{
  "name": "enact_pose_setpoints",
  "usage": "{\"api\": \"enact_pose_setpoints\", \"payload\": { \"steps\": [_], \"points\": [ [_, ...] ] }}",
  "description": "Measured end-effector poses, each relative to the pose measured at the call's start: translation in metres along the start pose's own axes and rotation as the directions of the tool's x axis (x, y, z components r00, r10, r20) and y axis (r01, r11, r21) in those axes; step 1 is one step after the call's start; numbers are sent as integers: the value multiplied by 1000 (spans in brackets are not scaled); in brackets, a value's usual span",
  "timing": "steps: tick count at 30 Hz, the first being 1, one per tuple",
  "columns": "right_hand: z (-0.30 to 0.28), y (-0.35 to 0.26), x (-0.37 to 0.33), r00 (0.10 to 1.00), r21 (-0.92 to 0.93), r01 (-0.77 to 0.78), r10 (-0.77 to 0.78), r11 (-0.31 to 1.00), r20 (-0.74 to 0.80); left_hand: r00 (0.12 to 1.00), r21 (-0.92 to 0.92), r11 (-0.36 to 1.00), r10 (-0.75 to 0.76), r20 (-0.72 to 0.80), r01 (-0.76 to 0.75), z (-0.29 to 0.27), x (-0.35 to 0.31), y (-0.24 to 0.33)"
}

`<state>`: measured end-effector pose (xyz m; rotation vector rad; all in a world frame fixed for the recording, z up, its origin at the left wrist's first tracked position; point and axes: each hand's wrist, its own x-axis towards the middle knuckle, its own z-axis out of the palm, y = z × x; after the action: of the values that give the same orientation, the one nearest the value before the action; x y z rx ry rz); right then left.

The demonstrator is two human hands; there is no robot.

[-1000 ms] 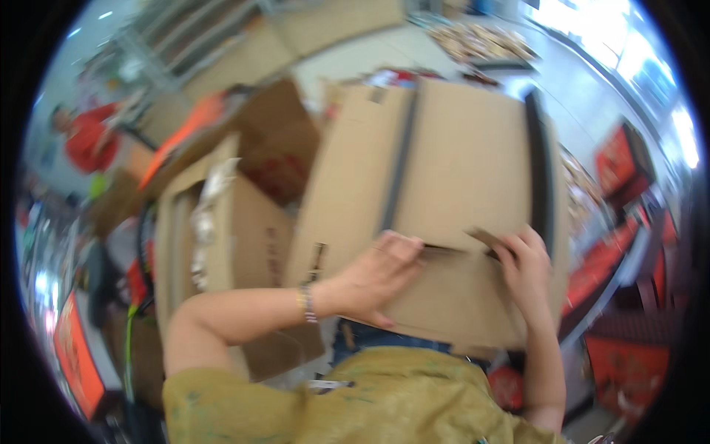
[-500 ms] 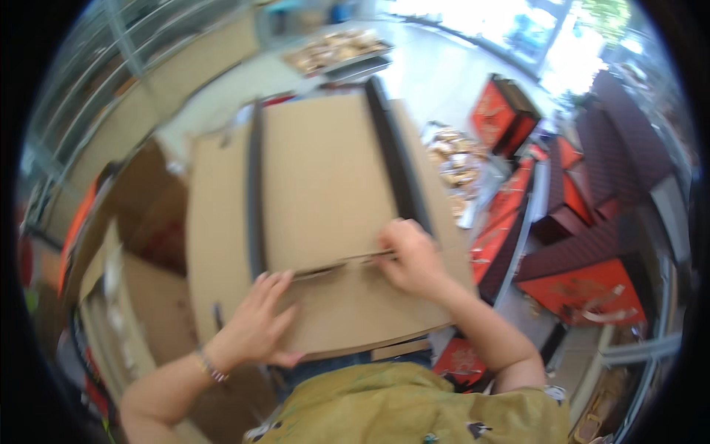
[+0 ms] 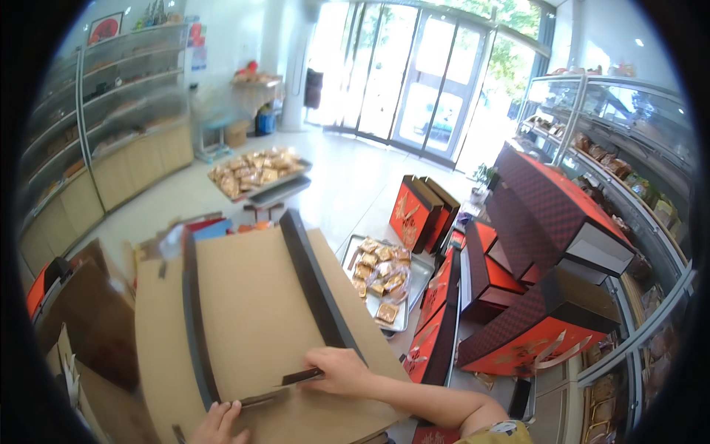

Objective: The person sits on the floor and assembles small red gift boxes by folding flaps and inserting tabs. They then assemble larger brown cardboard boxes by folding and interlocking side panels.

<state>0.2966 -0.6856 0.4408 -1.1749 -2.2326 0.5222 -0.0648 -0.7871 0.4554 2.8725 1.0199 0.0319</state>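
In front of me lies a tan cardboard box blank (image 3: 251, 296) with dark strips folded up along its left and right sides. It rests on a larger brown cardboard surface (image 3: 159, 325). My right hand (image 3: 340, 372) is closed, with its fingers pinching a short dark flap (image 3: 302, 376) at the blank's near right corner. At the near left corner, my left hand (image 3: 216, 425) has its bent fingers on the blank's near edge; the lower edge of the view cuts off most of this hand. Between the hands, part of the dark near edge stands up.
Right of the cardboard sits a metal tray (image 3: 403, 318) of wrapped baked pieces. Red and dark gift boxes (image 3: 525, 333) are piled beyond it. Another loaded tray (image 3: 255, 174) stands farther off. An open carton (image 3: 89, 325) is at left; glass shelves (image 3: 133, 89) line the wall.
The view has tilted up, so the hands and cardboard sit lower, and the doors and shelves show. Both hands are still at the near edge, where the dark flap now stands up more plainly.
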Motion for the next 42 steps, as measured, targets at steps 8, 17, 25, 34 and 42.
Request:
{"api": "enact_pose_setpoints", "payload": {
  "steps": [8,17,25,34,42],
  "points": [
    [11,10,-14,907,-99,300,-316,949,-279,994,-85,991,97,-55,-101,-33,22,-3],
    [12,-19,9,913,4,-38,36,999,-406,998,-48,997,56,-40,-58,-27,14,-1],
    [9,-4,-6,934,-27,299,-298,954,-198,993,-73,993,83,-85,-90,-27,12,-6],
    [-30,-6,-24,867,-195,498,-478,845,143,995,-97,991,84,-62,-90,-37,11,-8],
    [-92,-7,-1,786,247,-281,75,927,614,982,-444,896,83,171,2,-60,41,-61]
  ]
}}
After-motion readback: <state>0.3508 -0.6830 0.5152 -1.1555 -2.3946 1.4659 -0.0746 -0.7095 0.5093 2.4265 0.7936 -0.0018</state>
